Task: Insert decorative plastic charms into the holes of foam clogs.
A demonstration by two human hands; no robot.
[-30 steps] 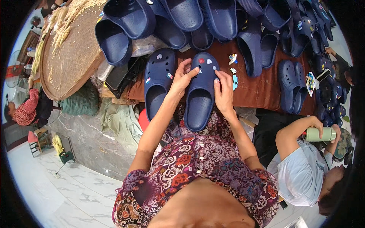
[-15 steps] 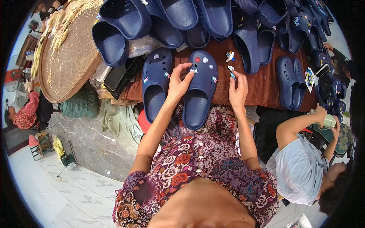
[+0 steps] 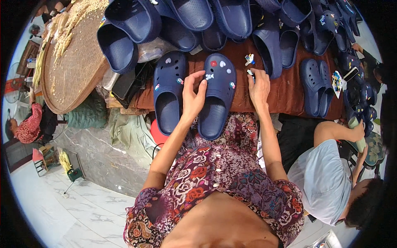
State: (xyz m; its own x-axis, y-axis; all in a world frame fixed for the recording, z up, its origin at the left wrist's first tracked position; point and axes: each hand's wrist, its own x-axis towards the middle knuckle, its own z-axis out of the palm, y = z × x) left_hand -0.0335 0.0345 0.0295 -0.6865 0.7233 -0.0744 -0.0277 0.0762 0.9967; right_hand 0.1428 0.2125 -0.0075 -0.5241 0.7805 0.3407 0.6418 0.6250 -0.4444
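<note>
**Navy clog under the left hand, charm at the right**

Navy clog [image 3: 216, 97] lying toe-up at the near edge of the brown-covered table [image 3: 285, 93], heel hanging past that edge over the flowered lap. Studded across the toe with small charms: red, white, and a pale one at the middle. Left hand [image 3: 193, 96] laid on the clog's left flank, fingers loosely spread, thumb and forefinger pinching at the pale middle charm [image 3: 209, 76]; no full grasp around the shoe. Right hand [image 3: 259, 87] flat on the cloth just beside the clog's right side, fingertips touching a small blue-and-white charm [image 3: 249, 72]; whether pinched or merely touched, cannot tell. Another loose charm [image 3: 249, 59] slightly farther in. Matching clog [image 3: 168, 91] just left, parallel, also charmed. Heap of plain navy clogs [image 3: 182, 20] along the far edge. Finished pair [image 3: 316, 84] toward the right edge. Round woven tray [image 3: 72, 58] off the left corner. Seated person in a pale shirt [image 3: 322, 177] at lower right.
</note>
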